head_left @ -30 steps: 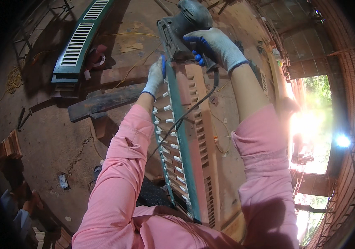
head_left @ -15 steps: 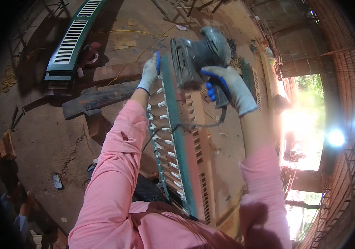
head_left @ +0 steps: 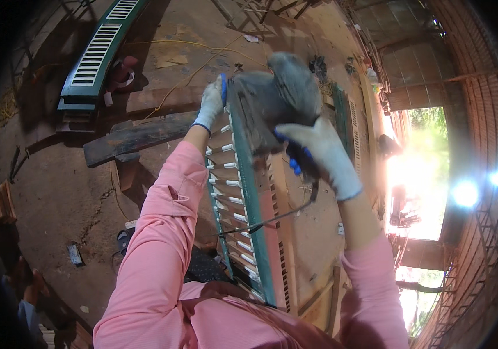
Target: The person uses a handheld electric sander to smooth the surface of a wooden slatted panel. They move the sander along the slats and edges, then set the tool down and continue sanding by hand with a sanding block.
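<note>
Frame (head_left: 251,200): left hand (head_left: 210,106) against its far end, presumably steadying; grip closure cannot be told.
Sander (head_left: 272,96): right hand (head_left: 326,152) grip wrapped around it, presumably for control.

Here we see woodworking workshop: corded power sander (head_left: 278,96) at green slatted frame (head_left: 249,192), second slatted panel (head_left: 95,55) upper left, loose timber (head_left: 138,138) and yellow cable (head_left: 176,87) on dusty brown floor (head_left: 51,203). At right we note ribbed wall (head_left: 484,110), sunlit opening (head_left: 423,174) onto foliage (head_left: 430,119).

Head-worn fisheye, looking steeply down
</note>
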`<state>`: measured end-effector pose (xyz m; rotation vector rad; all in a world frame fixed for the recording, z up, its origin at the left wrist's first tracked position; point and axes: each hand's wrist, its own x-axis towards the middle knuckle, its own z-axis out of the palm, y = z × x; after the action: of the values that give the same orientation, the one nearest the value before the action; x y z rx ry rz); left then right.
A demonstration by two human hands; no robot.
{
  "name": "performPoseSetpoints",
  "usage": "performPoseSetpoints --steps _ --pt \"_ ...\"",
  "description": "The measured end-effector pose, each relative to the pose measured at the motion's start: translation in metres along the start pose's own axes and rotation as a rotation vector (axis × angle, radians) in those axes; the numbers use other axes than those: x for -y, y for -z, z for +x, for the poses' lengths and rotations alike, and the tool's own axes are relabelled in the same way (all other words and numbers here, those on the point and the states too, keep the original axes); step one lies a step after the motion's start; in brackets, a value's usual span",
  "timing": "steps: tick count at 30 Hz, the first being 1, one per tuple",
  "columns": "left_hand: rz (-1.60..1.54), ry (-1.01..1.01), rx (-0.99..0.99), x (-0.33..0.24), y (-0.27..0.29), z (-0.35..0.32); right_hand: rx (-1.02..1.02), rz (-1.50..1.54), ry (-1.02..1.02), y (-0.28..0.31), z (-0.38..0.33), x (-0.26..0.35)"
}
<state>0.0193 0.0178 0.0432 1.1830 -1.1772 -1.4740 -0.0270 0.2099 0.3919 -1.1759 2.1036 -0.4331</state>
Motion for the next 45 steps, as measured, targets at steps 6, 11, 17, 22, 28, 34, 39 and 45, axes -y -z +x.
performPoseSetpoints --steps 6,11,17,22,28,34,39,45 --pt "0.1 -0.024 0.005 -0.008 -0.01 -0.017 0.028 0.156 0.028 -0.002 0.069 0.032" --pt "-0.015 -0.037 -0.092 0.029 0.024 0.034 0.113 0.194 0.082 -0.019 0.073 0.072" --pt "0.028 -0.032 -0.055 0.001 -0.004 -0.005 0.031 0.205 -0.038 0.004 0.023 0.006" --pt "0.02 -0.017 -0.062 -0.005 0.004 -0.005 0.058 0.208 -0.051 0.003 0.004 -0.002" --pt "0.174 -0.081 -0.033 -0.012 0.005 -0.017 0.056 0.193 0.001 0.0 0.063 0.043" --pt "-0.015 0.095 0.018 -0.001 0.003 -0.003 0.12 0.166 0.101 0.0 0.106 0.064" --pt "-0.105 0.014 -0.029 0.008 0.022 0.011 0.126 0.134 0.044 -0.004 0.069 0.054" --pt "-0.012 0.021 0.02 -0.01 0.002 -0.007 0.057 0.082 -0.077 0.006 -0.013 -0.007"
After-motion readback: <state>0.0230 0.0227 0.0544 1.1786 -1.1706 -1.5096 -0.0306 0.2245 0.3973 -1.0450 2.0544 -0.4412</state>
